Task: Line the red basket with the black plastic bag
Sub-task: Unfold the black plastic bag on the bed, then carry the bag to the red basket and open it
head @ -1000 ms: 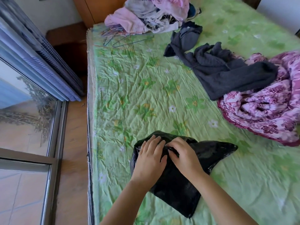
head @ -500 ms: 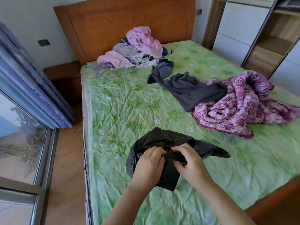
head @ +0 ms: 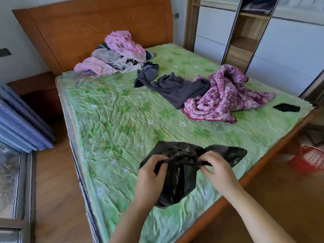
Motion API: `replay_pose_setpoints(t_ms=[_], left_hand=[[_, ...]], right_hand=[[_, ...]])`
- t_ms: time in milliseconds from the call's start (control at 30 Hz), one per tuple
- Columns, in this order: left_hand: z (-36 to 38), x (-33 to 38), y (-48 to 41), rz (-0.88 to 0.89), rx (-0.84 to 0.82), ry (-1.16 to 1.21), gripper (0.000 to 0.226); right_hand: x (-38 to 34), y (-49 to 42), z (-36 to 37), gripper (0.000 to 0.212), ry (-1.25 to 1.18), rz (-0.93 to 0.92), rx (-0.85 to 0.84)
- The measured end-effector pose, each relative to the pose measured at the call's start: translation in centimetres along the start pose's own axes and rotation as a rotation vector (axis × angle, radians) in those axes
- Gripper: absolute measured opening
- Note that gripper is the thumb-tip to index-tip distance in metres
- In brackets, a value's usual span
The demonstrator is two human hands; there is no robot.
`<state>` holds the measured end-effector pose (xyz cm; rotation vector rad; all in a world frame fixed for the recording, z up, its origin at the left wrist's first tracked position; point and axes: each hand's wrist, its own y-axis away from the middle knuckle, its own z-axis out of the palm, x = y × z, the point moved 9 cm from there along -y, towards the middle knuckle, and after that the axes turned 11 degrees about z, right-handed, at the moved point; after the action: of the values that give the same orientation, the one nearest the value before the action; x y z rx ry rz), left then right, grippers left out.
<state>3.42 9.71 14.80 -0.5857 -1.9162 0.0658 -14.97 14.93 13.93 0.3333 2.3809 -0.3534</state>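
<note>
A crumpled black plastic bag hangs above the near part of the bed, held up by both hands. My left hand grips its top edge on the left, and my right hand pinches the same edge on the right. One corner of the bag sticks out to the right past my right hand. The red basket stands on the wooden floor beyond the bed's right edge, blurred and partly cut off by the frame.
The bed has a green flowered sheet. On it lie a dark grey garment, a purple flowered blanket, a pink clothes pile with wire hangers, and a small black item. A wardrobe stands behind.
The bag has been lifted off the sheet and my hands have pulled apart along its top edge. The view has swung right, and the red basket has come into sight.
</note>
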Motion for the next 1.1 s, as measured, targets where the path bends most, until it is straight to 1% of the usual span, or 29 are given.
replay_pose_setpoints(t_ms=[67, 133, 233, 300, 433, 500, 600, 700, 800, 900, 967, 1100], left_hand=[[0.9, -0.9, 1.3, -0.036, -0.043, 0.024, 0.029], [2.2, -1.4, 2.4, -0.051, -0.133, 0.02, 0.031], [4.7, -0.9, 3.7, -0.011, -0.275, -0.05, 0.032], [6.4, 0.7, 4.2, 0.067, -0.346, -0.093, 0.035], [10.8, 6.1, 4.9, 0.301, -0.495, -0.1, 0.045], [12.9, 8.5, 5.1, 0.36, -0.532, -0.084, 0.051], [16.3, 11.8, 5.0, 0.418, -0.546, -0.066, 0.057], [21.6, 14.9, 5.3, 0.481, -0.6, -0.095, 0.06], [28.4, 18.1, 6.4, 0.486, -0.687, -0.062, 0.051], [35.0, 21.7, 7.5, 0.479, -0.739, 0.007, 0.029], [39.4, 24.2, 8.1, 0.504, -0.779, 0.02, 0.02], [47.0, 28.3, 9.0, 0.51, -0.851, 0.108, 0.023]], right_hand=[[0.8, 1.8, -0.3, 0.017, -0.014, 0.057, 0.003], [1.5, 3.6, -0.9, 0.016, -0.006, 0.105, 0.002], [2.6, 6.1, -2.3, 0.014, 0.01, 0.175, -0.006], [3.2, 7.5, -3.6, 0.016, 0.028, 0.193, 0.007], [4.1, 9.5, -6.7, 0.02, 0.041, 0.222, 0.085], [4.9, 10.2, -8.5, 0.02, 0.045, 0.227, 0.111], [6.8, 11.1, -11.9, 0.017, 0.035, 0.232, 0.125], [9.9, 12.6, -16.4, 0.017, 0.033, 0.26, 0.189], [14.1, 14.8, -21.6, 0.017, 0.013, 0.314, 0.247], [18.9, 17.4, -26.9, 0.016, 0.003, 0.369, 0.276], [22.1, 19.2, -30.3, 0.016, 0.009, 0.402, 0.304], [28.4, 22.9, -36.1, 0.014, -0.03, 0.507, 0.383]])
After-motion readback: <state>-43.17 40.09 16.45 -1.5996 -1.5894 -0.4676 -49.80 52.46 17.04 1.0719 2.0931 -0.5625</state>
